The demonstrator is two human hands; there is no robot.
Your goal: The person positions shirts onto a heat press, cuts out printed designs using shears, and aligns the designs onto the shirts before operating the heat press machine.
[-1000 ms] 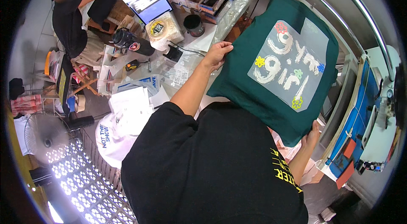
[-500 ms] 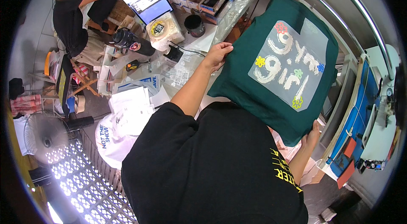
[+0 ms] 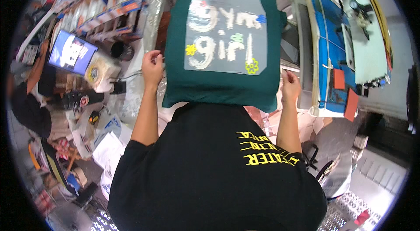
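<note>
A dark green shirt (image 3: 221,86) lies spread out in front of me at the upper middle. On it rests a greyish see-through sheet (image 3: 225,66) with white brush-style lettering and small yellow, blue and green flowers. My left hand (image 3: 153,69) is just outside the shirt's left edge, its fingers curled in. Beside the right edge is my right hand (image 3: 291,86), its fingers bent and closed too. A small gap seems to part each hand from the cloth, and neither draws any fabric out. The surface under the shirt is hidden.
Leftward are a lit tablet (image 3: 72,52), a tape roll on a pale block (image 3: 105,71), a black mug (image 3: 121,51) and a dark bottle (image 3: 83,99). Cardboard bins (image 3: 107,12) stand behind. To the right is a blue panel (image 3: 321,47) with a pale frame. A co-worker (image 3: 30,108) is far left.
My view has swung to the right, so the shirt now sits nearly square before me. Both hands, earlier on the shirt's edges, are now beside its left and right sides.
</note>
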